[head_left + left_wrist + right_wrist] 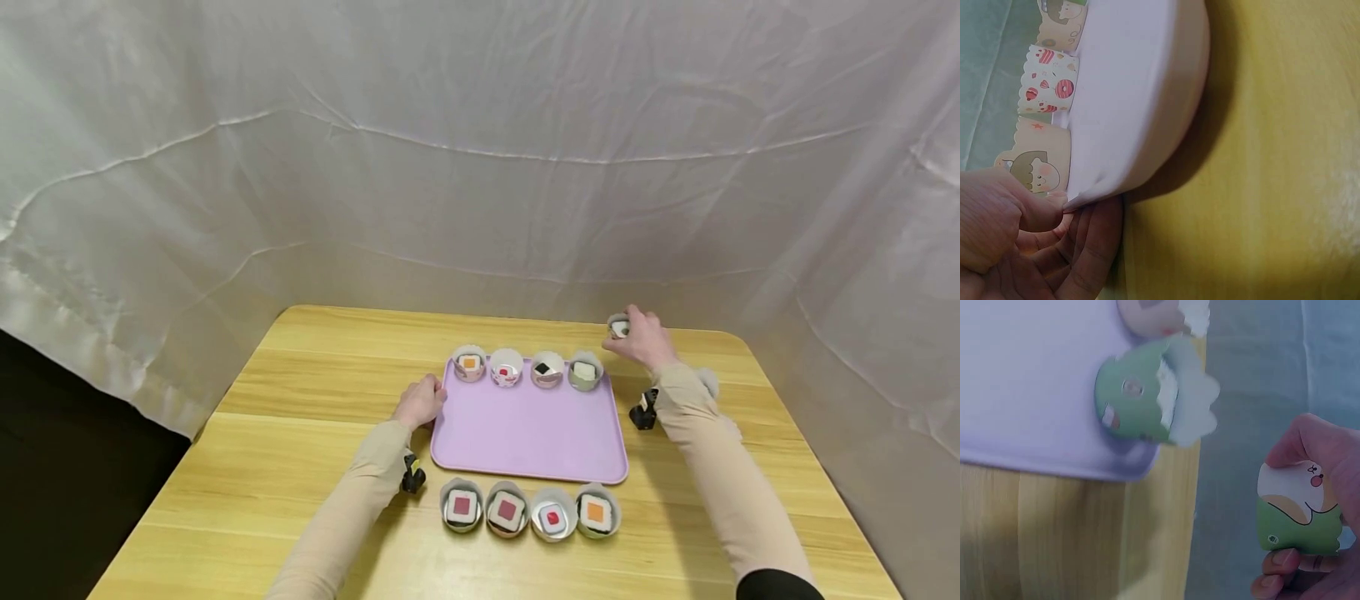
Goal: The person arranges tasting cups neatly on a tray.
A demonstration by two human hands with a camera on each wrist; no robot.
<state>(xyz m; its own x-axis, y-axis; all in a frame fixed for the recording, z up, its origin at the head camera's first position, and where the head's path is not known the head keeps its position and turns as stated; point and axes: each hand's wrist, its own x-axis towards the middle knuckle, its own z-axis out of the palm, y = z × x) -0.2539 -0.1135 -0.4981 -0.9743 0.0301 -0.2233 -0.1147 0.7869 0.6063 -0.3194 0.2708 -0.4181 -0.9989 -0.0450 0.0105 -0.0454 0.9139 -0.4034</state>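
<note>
My left hand (420, 402) pinches the left rim of a lilac tray (528, 433) between thumb and fingers. In the left wrist view that tray corner looks raised above the table. My right hand (645, 337), beyond the tray's back right corner, grips a green paper baking cup (1294, 509) with an animal drawing. A white piece (619, 328) shows inside it. Along the tray's back edge stand several paper cups holding small sushi-like pieces, among them a pink cup (469, 367), a red-patterned cup (506, 377) and a green cup (1135, 394) at the right end.
In front of the tray, several more filled cups form a row, from a grey cup (461, 527) to a green-bottomed cup (597, 532). A whitish object (708, 382) is partly hidden by the right forearm. Pale curtain (480, 208) hangs behind the wooden table (337, 375).
</note>
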